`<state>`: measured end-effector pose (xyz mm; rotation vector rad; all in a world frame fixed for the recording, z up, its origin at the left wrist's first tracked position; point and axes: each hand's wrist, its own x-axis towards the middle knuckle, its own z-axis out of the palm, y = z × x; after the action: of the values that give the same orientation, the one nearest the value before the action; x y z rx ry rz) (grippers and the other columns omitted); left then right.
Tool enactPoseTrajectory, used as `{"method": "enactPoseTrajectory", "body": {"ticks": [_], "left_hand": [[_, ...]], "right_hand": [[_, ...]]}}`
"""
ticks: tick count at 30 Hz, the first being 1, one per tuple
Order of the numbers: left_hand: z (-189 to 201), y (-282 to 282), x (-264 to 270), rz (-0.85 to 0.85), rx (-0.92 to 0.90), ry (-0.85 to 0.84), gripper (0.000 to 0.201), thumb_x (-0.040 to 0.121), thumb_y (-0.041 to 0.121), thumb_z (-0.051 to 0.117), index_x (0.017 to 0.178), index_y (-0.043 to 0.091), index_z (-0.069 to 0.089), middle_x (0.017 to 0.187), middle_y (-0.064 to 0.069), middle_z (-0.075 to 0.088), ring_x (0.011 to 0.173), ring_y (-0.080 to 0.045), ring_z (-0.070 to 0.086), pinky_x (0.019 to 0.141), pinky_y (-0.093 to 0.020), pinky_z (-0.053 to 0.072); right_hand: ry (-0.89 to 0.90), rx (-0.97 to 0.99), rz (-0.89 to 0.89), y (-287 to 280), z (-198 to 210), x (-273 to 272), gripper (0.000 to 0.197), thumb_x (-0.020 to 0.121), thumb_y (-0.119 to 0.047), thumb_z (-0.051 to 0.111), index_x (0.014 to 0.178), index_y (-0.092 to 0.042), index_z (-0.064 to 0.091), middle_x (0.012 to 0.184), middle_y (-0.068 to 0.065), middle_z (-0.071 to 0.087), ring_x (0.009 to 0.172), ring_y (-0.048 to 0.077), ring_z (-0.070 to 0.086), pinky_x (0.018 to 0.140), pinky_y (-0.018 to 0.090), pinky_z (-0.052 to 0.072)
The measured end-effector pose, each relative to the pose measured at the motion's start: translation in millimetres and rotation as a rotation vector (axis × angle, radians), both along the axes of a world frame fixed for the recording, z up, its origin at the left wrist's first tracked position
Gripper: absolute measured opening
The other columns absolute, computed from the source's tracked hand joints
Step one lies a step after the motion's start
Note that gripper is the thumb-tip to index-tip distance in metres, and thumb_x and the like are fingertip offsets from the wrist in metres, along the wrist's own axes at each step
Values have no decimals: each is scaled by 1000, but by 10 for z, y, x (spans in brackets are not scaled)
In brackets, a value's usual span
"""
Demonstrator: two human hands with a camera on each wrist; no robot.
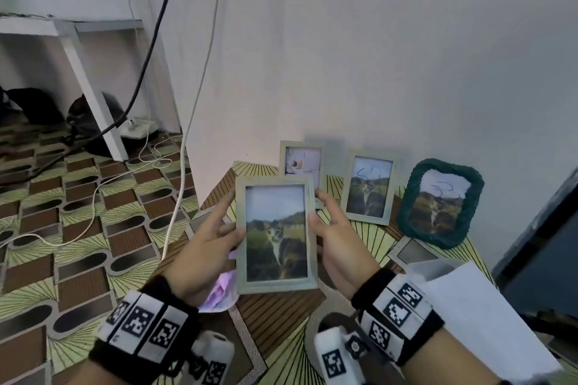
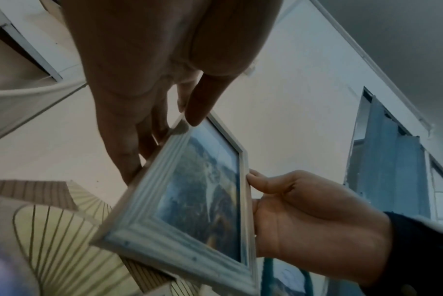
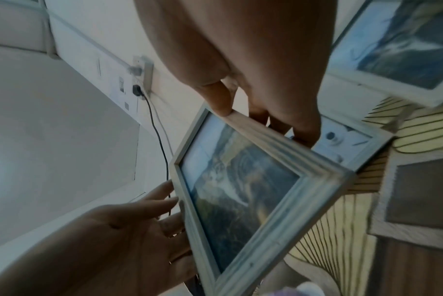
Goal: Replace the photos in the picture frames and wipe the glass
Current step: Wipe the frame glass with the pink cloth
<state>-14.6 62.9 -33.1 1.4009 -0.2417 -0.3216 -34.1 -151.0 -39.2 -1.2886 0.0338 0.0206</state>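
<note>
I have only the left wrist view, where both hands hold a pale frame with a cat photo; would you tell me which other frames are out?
Observer: Three stand by the wall beyond the held frame: a pale frame partly hidden behind it, a second pale frame, and a green woven frame farthest right.
Operator: Thank you. Is a wiping cloth nearby?
Observer: A purple cloth shows under the left hand; I cannot tell whether the hand grips it.
Operator: Anything else within reach?
Observer: A white sheet lies just right of the right hand.
</note>
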Motion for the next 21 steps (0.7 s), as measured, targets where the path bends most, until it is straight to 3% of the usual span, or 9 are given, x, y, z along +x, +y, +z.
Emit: {"method": "enactPoseTrajectory", "body": {"ticks": [4, 6, 9, 12, 14, 15, 17, 19, 21], "left_hand": [[170, 125, 558, -1, -4, -35, 62, 100, 2, 43, 125, 58, 45, 106, -11, 74, 89, -24, 74, 60, -33, 59], [223, 177, 853, 0, -7, -17, 62, 100, 1, 43, 130, 56, 42, 97, -10, 76, 81, -19, 74, 58, -29, 58], [239, 224, 1237, 43, 54, -44, 72, 99, -1, 45, 148, 49, 28, 86, -5, 76, 72, -11, 72, 56, -22, 55], [163, 231, 1555, 66, 74, -55, 81, 96, -7, 44, 150, 47, 18, 87, -9, 76, 71, -14, 73, 51, -23, 54], [83, 231, 1720, 72, 83, -71, 81, 95, -8, 45, 140, 57, 28, 93, -11, 76, 81, -20, 75, 58, -27, 58], [53, 225, 1759, 70, 83, -78, 81, 94, -9, 45, 128, 63, 35, 95, -11, 76, 85, -22, 74, 61, -29, 59], [-48, 241, 1911, 80, 87, -76, 81, 94, -9, 43, 110, 70, 39, 97, -10, 76, 89, -24, 74, 63, -31, 60], [-146, 257, 2064, 125, 100, -54, 80, 96, -5, 41, 119, 71, 31, 98, -10, 76, 88, -24, 74, 64, -32, 60], [-240, 285, 2214, 193, 101, -22, 76, 99, 3, 46, 138, 63, 18, 97, -10, 76, 88, -23, 74, 68, -37, 61]], "right_hand": [[-42, -103, -45, 190, 149, 607, 45, 102, -16, 43, 117, -57, 54, 128, 8, 63, 105, 31, 69, 88, 51, 57], [-49, -120, -44, 288, 201, 899, 43, 103, -18, 41, 125, -54, 48, 122, 11, 64, 103, 37, 68, 88, 54, 56], [-46, -184, -54, 428, 209, 1308, 44, 105, -18, 35, 129, -55, 42, 133, 10, 55, 111, 31, 64, 95, 53, 53], [-45, -219, -69, 541, 193, 1598, 52, 106, -15, 31, 110, -65, 46, 117, 8, 59, 112, 33, 61, 87, 43, 58], [-30, -249, -75, 599, 165, 1732, 54, 106, -13, 28, 108, -66, 40, 120, 18, 58, 114, 39, 56, 85, 43, 58], [-23, -267, -78, 610, 147, 1757, 53, 106, -12, 28, 112, -64, 38, 128, 26, 53, 117, 47, 53, 92, 53, 53], [-10, -289, -94, 666, 75, 1883, 55, 105, -11, 27, 114, -65, 35, 140, 28, 45, 124, 48, 49, 104, 63, 41], [-6, -283, -107, 717, -5, 2015, 54, 105, -10, 26, 118, -62, 36, 136, 30, 48, 118, 51, 52, 100, 61, 45], [9, -267, -113, 759, -89, 2134, 51, 106, -11, 26, 123, -58, 35, 127, 29, 55, 108, 46, 60, 89, 48, 56]]}}
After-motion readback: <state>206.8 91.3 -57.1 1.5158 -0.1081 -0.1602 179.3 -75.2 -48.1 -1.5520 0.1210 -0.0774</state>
